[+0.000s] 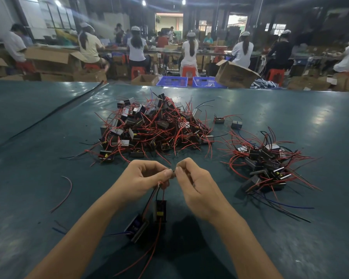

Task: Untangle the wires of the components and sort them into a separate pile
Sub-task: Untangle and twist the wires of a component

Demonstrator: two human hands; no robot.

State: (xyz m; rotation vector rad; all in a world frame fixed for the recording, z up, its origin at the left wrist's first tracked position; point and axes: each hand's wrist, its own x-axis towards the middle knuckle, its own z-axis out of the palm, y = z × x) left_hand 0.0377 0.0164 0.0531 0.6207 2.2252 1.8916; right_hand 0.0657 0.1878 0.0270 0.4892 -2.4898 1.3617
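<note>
My table [48, 125] has a shiny green cover. A long black strip [58, 110], maybe a cable, lies across its left side. Past the far edge sit two blue baskets [172, 81] and a tipped brown box [235, 74]. Farther back, people [189, 49] in white caps sit on red stools [188, 71], backs to me.

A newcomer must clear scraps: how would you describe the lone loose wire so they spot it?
Start at the big tangled pile in the middle of the green table. Look nearer the person and left of the left hand: a single curved red wire lies there. Unlike the rest, it has no component attached and touches nothing else.
</note>
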